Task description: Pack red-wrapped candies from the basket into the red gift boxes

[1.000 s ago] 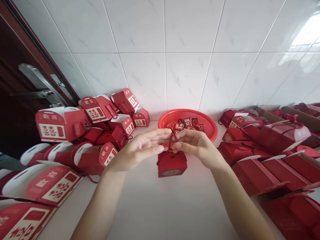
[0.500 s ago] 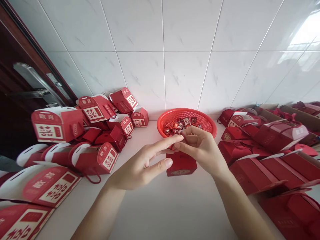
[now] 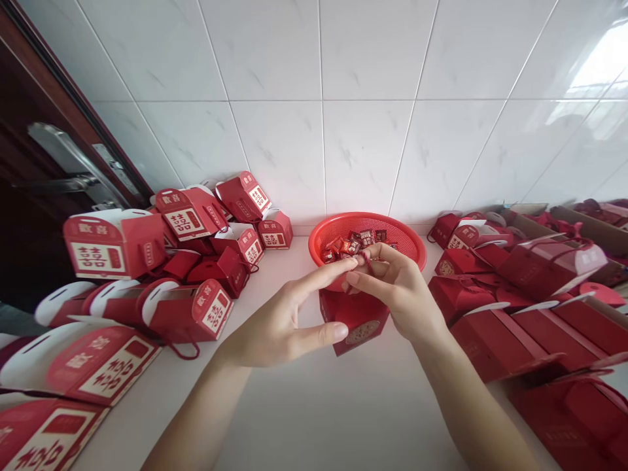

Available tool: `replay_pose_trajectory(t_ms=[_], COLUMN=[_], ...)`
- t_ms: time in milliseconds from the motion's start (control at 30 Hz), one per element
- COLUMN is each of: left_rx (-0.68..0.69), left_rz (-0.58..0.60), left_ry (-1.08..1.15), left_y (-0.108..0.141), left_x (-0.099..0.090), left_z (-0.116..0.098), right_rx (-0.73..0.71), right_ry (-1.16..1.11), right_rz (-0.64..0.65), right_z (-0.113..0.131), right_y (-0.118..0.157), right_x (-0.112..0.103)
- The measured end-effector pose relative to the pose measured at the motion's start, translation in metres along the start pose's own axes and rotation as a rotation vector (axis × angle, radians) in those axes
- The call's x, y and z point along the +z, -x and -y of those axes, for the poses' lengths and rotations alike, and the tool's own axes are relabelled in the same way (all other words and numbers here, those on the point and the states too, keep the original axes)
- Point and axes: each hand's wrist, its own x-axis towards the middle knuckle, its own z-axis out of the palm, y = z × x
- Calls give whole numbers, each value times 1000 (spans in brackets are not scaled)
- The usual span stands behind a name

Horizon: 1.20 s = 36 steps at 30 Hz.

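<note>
In the head view a red box [image 3: 362,326] with a round pale emblem hangs or stands, slightly turned, below my hands. My right hand [image 3: 392,281] pinches the box's dark red cord [image 3: 366,256] between thumb and fingers. My left hand [image 3: 289,320] is spread, thumb apart, its index fingertip beside the cord and its thumb tip over the box's left part. Behind the hands is a red perforated basket [image 3: 417,252] holding wrapped candies [image 3: 350,244], partly hidden by my fingers.
Many red and white boxes [image 3: 115,245] are stacked at the left, near a door handle [image 3: 73,160]. More red boxes [image 3: 500,340] lie at the right on the white table [image 3: 314,405]. A tiled wall stands behind.
The red box has turned and tilted, and its round emblem shows more. The cord now shows more clearly in my right hand's pinch. My left thumb has shifted slightly right.
</note>
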Motion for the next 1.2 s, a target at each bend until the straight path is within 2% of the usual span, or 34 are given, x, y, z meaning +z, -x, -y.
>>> replay_pose_trajectory(t_ms=[100, 233, 333, 433, 633, 767, 867, 967, 1200], left_rx=[-7, -80, -136, -190, -267, -364, -401, -377, -369], left_rz=[-46, -139, -159, -106, 99, 233, 285, 275, 271], left_ry=[-106, -297, -401, -447, -476, -585, -629, -609, -607], left_y=[-4, -7, -8, -9, -10, -14, -19, -22, -24], left_x=[4, 8, 7, 5, 4, 4, 6, 7, 10], left_z=[3, 6, 7, 8, 16, 29, 37, 38, 37], right_rx=[-5, 19, 47, 94, 186, 235, 165, 95, 66], right_ry=[-64, -109, -131, -135, -101, 102, 429, 715, 888], right_rz=[-24, -32, -8, 31, 180, 303, 270, 219, 190], right_z=[-2, -3, -3, -3, -11, -26, -34, -36, -34], right_y=[-1, -3, -5, -7, -14, -18, -18, -18, -18], right_x=[-2, -3, -4, -4, -5, -5, -6, -6, -4])
